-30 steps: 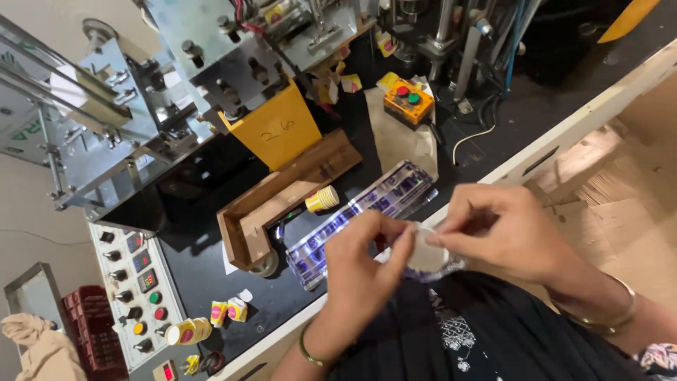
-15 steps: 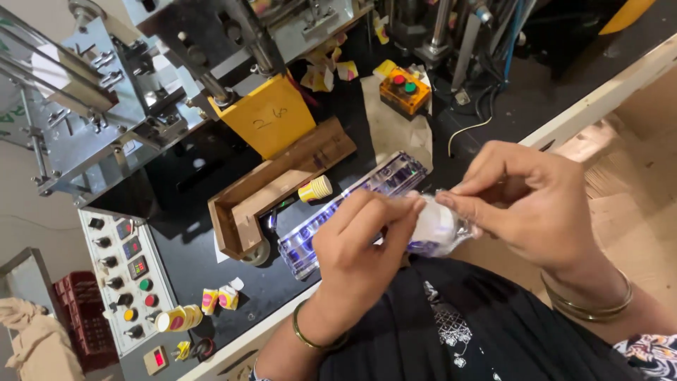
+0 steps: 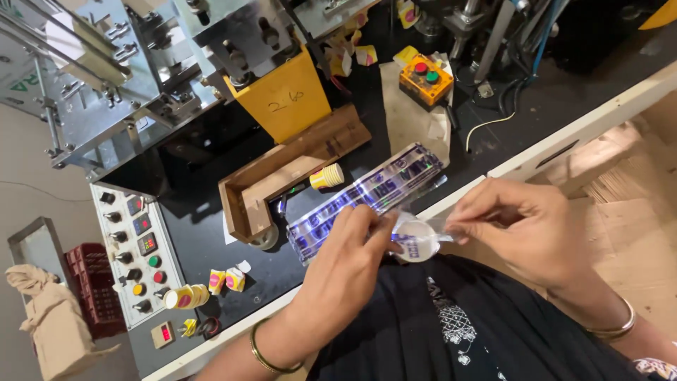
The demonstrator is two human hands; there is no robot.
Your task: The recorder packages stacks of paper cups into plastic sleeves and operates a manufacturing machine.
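— How is the light? 
— Bright and warm, falling from above; the metal machine throws back white glare.
— Any shadows? 
— Deep ones on the black bench under it.
— Sharpness? 
— Mostly crisp. The shiny plastic sleeve glints, and straight edges bend toward the corners.

Wooden chute, printed sleeve block bench; strip beside control panel open.
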